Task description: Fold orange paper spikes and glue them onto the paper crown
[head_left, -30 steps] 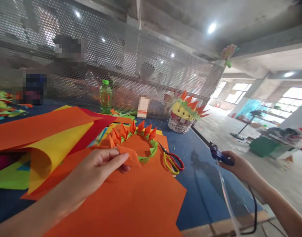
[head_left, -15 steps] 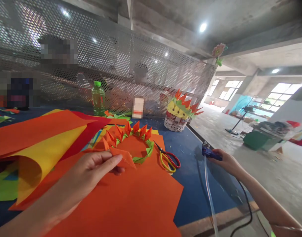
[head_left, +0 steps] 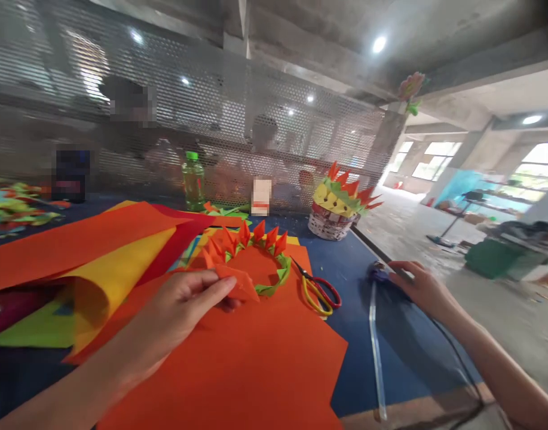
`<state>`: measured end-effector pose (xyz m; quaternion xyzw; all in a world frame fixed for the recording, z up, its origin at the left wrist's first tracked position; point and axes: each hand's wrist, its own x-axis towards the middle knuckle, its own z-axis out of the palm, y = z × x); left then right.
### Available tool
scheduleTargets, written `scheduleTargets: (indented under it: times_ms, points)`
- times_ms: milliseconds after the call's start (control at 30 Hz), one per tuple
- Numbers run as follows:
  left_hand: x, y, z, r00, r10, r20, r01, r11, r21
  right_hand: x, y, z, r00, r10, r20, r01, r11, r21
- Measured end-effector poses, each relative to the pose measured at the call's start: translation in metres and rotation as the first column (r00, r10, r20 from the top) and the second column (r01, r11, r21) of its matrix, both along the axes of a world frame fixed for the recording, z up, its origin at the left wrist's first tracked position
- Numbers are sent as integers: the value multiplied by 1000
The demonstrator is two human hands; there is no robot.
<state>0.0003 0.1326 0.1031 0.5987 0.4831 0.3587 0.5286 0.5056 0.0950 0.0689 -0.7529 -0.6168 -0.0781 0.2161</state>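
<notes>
My left hand (head_left: 202, 292) pinches a folded orange paper piece (head_left: 244, 283) between thumb and fingers. Right behind it lies a green paper ring (head_left: 280, 276) with several pointed orange folds standing along its far side. At the table's right edge a blue glue gun (head_left: 378, 273), slightly blurred, rests on the blue surface with a clear glue stick (head_left: 376, 352) trailing from it. My right hand (head_left: 419, 286) is just over the gun's handle, fingers stretched out and loosened. Scissors (head_left: 318, 294) with red and yellow handles lie between the ring and the gun.
Large orange sheets (head_left: 238, 364) cover the table's middle, with a curled yellow sheet (head_left: 107, 269) at left. A green-capped bottle (head_left: 193, 182) and a basket (head_left: 331, 224) topped with folded paper stand at the back, before a perforated metal screen (head_left: 291, 143). Paper scraps (head_left: 18, 206) lie far left.
The glue gun has come down onto the table and my right hand's fingers have loosened from it. My left hand keeps its pinch. The view has swung slightly left.
</notes>
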Motion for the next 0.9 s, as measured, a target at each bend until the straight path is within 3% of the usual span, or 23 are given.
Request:
scheduleTargets:
  times_ms: [133,233,300,400,467,500,600,767,900]
  points:
    - [-4,4,9,997,23,73,-27,998,52,-98,-30,7,968,252,-21,-248,962,115]
    - [-9,8,15,989,43,138,-54,995,81,-189,-60,2,863,503,52,-504,845,177]
    - [-13,10,18,985,42,167,-58,994,92,-243,-69,-2,806,584,96,-590,780,206]
    - [-20,13,19,983,31,182,-53,992,116,-296,-60,-3,806,580,118,-591,773,231]
    - [-24,14,19,983,31,183,-58,987,147,-316,-45,2,845,520,128,-535,814,228]
    - [-26,14,19,982,35,184,-66,984,166,-322,-36,5,875,468,125,-483,861,162]
    - [-31,13,22,979,62,194,-106,968,226,-334,-11,12,904,414,108,-422,904,70]
    - [-34,8,29,976,61,211,-121,951,285,-337,20,2,940,313,139,-303,949,-86]
    - [-35,4,30,974,24,224,-92,950,298,-334,27,0,932,325,164,-305,943,-133]
